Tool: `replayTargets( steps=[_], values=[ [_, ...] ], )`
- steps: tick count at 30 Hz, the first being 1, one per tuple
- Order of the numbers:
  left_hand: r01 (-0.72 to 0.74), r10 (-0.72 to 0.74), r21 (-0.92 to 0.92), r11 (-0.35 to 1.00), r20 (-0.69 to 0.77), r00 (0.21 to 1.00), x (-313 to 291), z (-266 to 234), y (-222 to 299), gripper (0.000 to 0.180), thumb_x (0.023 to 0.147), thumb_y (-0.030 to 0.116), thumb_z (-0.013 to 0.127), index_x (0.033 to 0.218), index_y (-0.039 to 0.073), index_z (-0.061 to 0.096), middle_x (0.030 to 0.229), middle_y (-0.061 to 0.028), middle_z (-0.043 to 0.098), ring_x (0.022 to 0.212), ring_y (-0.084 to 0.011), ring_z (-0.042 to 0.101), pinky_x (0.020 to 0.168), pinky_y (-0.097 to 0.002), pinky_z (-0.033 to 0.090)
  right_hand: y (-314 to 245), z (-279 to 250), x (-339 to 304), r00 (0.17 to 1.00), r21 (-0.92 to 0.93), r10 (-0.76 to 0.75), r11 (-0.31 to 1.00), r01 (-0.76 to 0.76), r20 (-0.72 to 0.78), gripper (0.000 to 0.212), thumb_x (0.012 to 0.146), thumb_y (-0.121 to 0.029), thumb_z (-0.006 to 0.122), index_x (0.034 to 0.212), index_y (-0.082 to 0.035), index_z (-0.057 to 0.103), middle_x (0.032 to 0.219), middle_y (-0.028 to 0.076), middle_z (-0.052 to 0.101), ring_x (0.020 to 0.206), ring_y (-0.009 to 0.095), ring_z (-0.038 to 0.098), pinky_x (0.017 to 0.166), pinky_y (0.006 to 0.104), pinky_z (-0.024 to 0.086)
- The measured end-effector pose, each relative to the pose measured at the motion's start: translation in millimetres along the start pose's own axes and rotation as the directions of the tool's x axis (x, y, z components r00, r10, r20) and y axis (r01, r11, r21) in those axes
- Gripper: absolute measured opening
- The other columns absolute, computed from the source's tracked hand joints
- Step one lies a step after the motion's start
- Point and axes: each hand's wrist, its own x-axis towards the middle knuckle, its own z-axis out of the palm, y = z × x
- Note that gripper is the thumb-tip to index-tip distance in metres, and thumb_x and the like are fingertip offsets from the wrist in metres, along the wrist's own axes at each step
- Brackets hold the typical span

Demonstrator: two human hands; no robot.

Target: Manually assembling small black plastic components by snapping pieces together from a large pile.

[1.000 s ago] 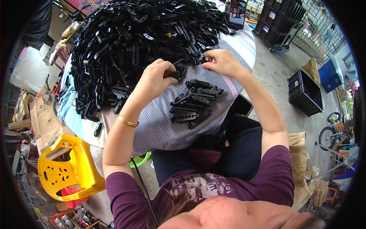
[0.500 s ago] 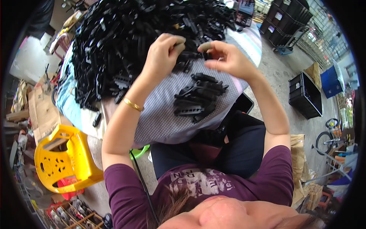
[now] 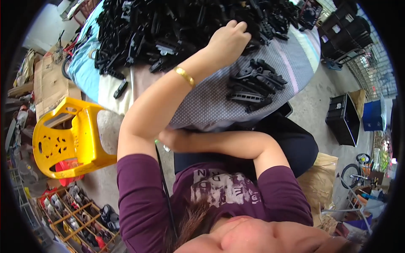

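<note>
My left hand (image 3: 230, 41), with a gold bangle on its wrist, is at the near right edge of a large heap of black plastic parts (image 3: 139, 38). Its fingers are curled down and away, hiding whatever they hold. My right hand (image 3: 172, 140) reaches across my lap to the left, by the table's near edge. My left forearm partly covers it, and its fingers are hidden. A smaller pile of long black parts (image 3: 255, 84), some with ribbed sides, lies on the dotted cloth (image 3: 202, 103), right of my left forearm.
A phone (image 3: 311, 14) stands at the heap's far right. One loose black part (image 3: 120, 89) lies at the table's left. A yellow plastic chair (image 3: 80, 139) stands left, above a shoe rack (image 3: 76, 219). Black crates (image 3: 344, 118) sit on the floor at right.
My right hand has left the heap and swung down left across my lap. My left hand has moved right and its forearm now slants over the cloth. The view has shifted.
</note>
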Motion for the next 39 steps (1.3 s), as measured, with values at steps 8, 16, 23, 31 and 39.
replayTargets(
  steps=[8, 16, 23, 31, 39],
  values=[
    [0.203, -0.345, -0.540, 0.817, -0.175, 0.922, 6, -23, 1, 0.012, 0.078, 0.007, 0.065, 0.087, 0.000, 0.065, 0.082, -0.0105, 0.063, 0.069, -0.0208, 0.059, 0.066, -0.0283, 0.048, -109, -188, -52, 0.812, -0.062, -0.151, 0.973, 0.224, 0.563, 0.025, 0.084, -0.026, 0.061, 0.094, -0.003, 0.061, 0.078, 0.013, 0.062, 0.078, 0.031, 0.062, 0.066, 0.0419, 0.049],
    [0.380, -0.441, -0.924, 0.032, 0.328, 0.835, 14, -42, -13, 0.068, 0.081, 0.006, 0.062, 0.139, 0.000, 0.026, 0.098, -0.0101, 0.063, 0.069, -0.0077, 0.052, 0.064, -0.0182, 0.045, -9, -345, -75, 0.910, -0.444, 0.238, 0.812, -0.378, -0.340, 0.027, 0.073, -0.015, 0.071, 0.096, -0.002, 0.068, 0.085, 0.010, 0.068, 0.075, 0.021, 0.064, 0.070, 0.0314, 0.050],
    [0.453, -0.449, -0.887, 0.087, 0.371, 0.813, 6, -42, -6, 0.063, 0.078, 0.000, 0.063, 0.133, 0.005, 0.034, 0.100, -0.0122, 0.063, 0.084, -0.0154, 0.062, 0.076, -0.0262, 0.053, 2, -341, -79, 0.901, -0.375, 0.324, 0.828, -0.418, -0.289, 0.028, 0.077, -0.017, 0.067, 0.102, -0.003, 0.067, 0.090, 0.013, 0.067, 0.080, 0.024, 0.064, 0.077, 0.0318, 0.050],
    [0.405, -0.449, -0.898, 0.172, 0.295, 0.843, 6, -35, 25, 0.026, 0.080, -0.004, 0.062, 0.105, -0.004, 0.057, 0.086, -0.0082, 0.066, 0.079, -0.0127, 0.065, 0.074, -0.0244, 0.053, -28, -328, -93, 0.738, 0.232, 0.299, 0.953, -0.196, -0.604, 0.026, 0.097, -0.017, 0.045, 0.113, -0.001, 0.058, 0.080, 0.001, 0.060, 0.063, 0.005, 0.053, 0.053, 0.0189, 0.046],
    [0.443, -0.494, -0.885, 0.145, 0.323, 0.807, 5, -37, 34, 0.034, 0.079, -0.005, 0.061, 0.113, -0.006, 0.056, 0.094, -0.0085, 0.065, 0.086, -0.0131, 0.064, 0.077, -0.0243, 0.053, -15, -317, -89, 0.753, -0.348, -0.049, 0.905, -0.245, -0.657, 0.015, 0.092, -0.013, 0.056, 0.098, -0.001, 0.062, 0.073, 0.011, 0.064, 0.063, 0.018, 0.061, 0.057, 0.0279, 0.049]
  ],
)
